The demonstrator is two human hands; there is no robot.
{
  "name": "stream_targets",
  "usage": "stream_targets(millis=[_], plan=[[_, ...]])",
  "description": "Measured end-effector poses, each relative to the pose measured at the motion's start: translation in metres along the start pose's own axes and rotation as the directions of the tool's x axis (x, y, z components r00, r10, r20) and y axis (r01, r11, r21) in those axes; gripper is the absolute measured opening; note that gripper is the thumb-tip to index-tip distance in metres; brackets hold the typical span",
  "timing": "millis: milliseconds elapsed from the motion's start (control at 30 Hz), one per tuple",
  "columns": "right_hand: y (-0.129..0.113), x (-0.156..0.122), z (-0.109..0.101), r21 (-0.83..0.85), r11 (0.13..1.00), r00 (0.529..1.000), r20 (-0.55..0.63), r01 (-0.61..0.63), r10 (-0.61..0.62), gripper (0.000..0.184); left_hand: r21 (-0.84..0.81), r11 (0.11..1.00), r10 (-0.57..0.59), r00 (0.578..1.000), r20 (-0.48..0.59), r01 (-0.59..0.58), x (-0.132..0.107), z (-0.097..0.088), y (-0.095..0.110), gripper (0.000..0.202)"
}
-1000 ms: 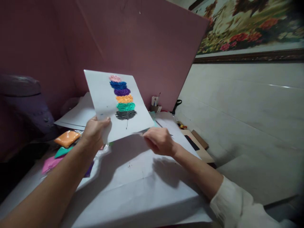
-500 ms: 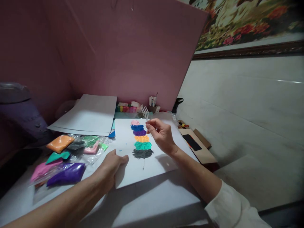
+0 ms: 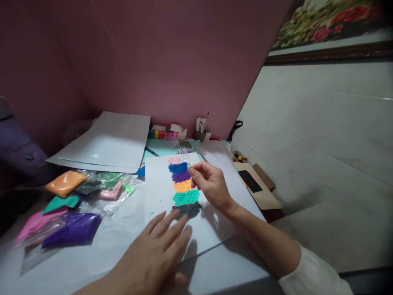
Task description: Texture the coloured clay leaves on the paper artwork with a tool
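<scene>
A white sheet [image 3: 208, 229] lies on the table, bearing a feather-like clay shape [image 3: 186, 198] in stacked bands of pink, blue, purple, orange, teal and dark grey. My right hand [image 3: 211, 182] pinches a clear plastic fork [image 3: 183, 153] over the upper bands, tines pointing up and away. My left hand [image 3: 166, 241] is spread over the lower part of the sheet, fingers apart and holding nothing. Its fingertips cover part of the grey band and the stem below; whether they touch is unclear.
Bags of coloured clay [image 3: 73, 229] lie at the left. Behind them are large white sheets [image 3: 104, 139]. Paint pots [image 3: 164, 134] and a brush holder [image 3: 201, 129] stand at the back. A cardboard box [image 3: 260, 188] sits at the right, by the tiled wall.
My left hand has let go of the sheet's left edge and moved right, opening over its lower part. The sheet now lies flatter on the table; my right hand still holds the fork.
</scene>
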State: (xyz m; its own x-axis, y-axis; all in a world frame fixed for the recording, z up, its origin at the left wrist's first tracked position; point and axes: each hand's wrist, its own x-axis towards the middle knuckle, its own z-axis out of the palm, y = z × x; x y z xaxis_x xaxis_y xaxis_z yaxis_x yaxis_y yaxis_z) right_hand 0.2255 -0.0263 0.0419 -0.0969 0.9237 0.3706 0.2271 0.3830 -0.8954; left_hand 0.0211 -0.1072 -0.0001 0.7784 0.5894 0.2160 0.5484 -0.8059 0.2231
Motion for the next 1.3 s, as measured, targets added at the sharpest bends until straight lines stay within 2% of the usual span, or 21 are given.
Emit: stream_targets(millis=[33,100,167,233,300,367,433,533,633,800,900,967,1033,1067,1133,1200,1233,1267,1300], plan=[[0.001,0.000,0.000,0.032,0.999,1.000,-0.020,-0.001,0.002,0.021,0.028,0.999,0.043,0.997,0.071,-0.045,0.000,0.005,0.002,0.055],[0.003,-0.004,0.002,0.054,0.999,0.999,-0.050,-0.004,0.006,0.021,0.056,0.994,0.084,0.991,0.105,-0.090,-0.007,0.015,0.000,0.057],[0.006,-0.012,0.005,0.021,1.000,0.999,-0.052,0.007,-0.006,0.020,0.078,0.990,0.109,0.992,0.064,-0.114,-0.017,0.020,-0.005,0.057],[0.009,-0.022,0.009,-0.079,0.995,0.998,-0.022,0.057,-0.058,0.018,0.095,0.982,0.162,0.987,-0.002,-0.161,-0.024,0.017,-0.009,0.049],[0.012,-0.031,0.012,-0.220,0.957,0.982,0.056,0.190,-0.182,0.016,0.116,0.978,0.189,0.975,-0.114,-0.176,-0.023,0.005,-0.010,0.035],[0.016,-0.037,0.016,-0.344,0.857,0.923,0.179,0.384,-0.341,0.017,0.168,0.980,0.152,0.950,-0.272,-0.109,-0.015,-0.011,-0.011,0.027],[0.019,-0.042,0.019,-0.411,0.716,0.825,0.308,0.565,-0.474,0.020,0.245,0.969,0.103,0.913,-0.394,-0.003,-0.003,-0.026,-0.012,0.029],[0.022,-0.045,0.022,-0.427,0.549,0.696,0.420,0.718,-0.583,0.020,0.307,0.951,0.118,0.899,-0.422,0.020,0.017,-0.036,-0.015,0.032],[0.023,-0.047,0.022,-0.406,0.498,0.641,0.423,0.766,-0.641,0.017,0.266,0.964,0.127,0.907,-0.402,-0.018,0.028,-0.030,-0.018,0.028],[0.024,-0.051,0.021,-0.369,0.511,0.626,0.362,0.776,-0.690,0.013,0.088,0.996,0.049,0.943,-0.328,-0.021,0.024,-0.010,-0.022,0.032],[0.022,-0.054,0.022,-0.366,0.583,0.681,0.264,0.726,-0.683,0.008,0.067,0.998,0.003,0.949,-0.314,0.019,0.021,-0.014,-0.028,0.032],[0.020,-0.056,0.021,-0.391,0.624,0.722,0.180,0.676,-0.668,0.025,0.058,0.994,-0.064,0.942,-0.331,0.088,0.023,-0.025,-0.033,0.029],[0.017,-0.057,0.020,-0.400,0.617,0.715,0.165,0.678,-0.679,0.036,0.006,0.985,-0.155,0.901,-0.406,0.173,0.030,-0.040,-0.036,0.022],[0.017,-0.057,0.020,-0.393,0.587,0.689,0.205,0.708,-0.695,0.034,-0.046,0.975,-0.215,0.857,-0.467,0.219,0.034,-0.048,-0.036,0.020],[0.017,-0.057,0.020,-0.346,0.476,0.583,0.369,0.809,-0.724,0.019,-0.229,0.933,-0.358,0.765,-0.535,0.277,0.044,-0.061,-0.034,0.016],[0.020,-0.057,0.021,-0.246,0.356,0.432,0.543,0.902,-0.720,0.006,-0.461,0.839,-0.519,0.682,-0.516,0.289,0.055,-0.068,-0.030,0.014],[0.022,-0.057,0.022,-0.195,0.320,0.371,0.603,0.927,-0.706,0.008,-0.562,0.778,-0.585,0.648,-0.487,0.281,0.062,-0.070,-0.028,0.014],[0.024,-0.057,0.024,-0.157,0.304,0.331,0.641,0.940,-0.693,0.010,-0.638,0.723,-0.635,0.619,-0.462,0.266,0.068,-0.070,-0.027,0.014],[0.025,-0.057,0.025,-0.136,0.304,0.315,0.661,0.943,-0.682,0.012,-0.691,0.680,-0.668,0.596,-0.445,0.245,0.074,-0.069,-0.027,0.014]])
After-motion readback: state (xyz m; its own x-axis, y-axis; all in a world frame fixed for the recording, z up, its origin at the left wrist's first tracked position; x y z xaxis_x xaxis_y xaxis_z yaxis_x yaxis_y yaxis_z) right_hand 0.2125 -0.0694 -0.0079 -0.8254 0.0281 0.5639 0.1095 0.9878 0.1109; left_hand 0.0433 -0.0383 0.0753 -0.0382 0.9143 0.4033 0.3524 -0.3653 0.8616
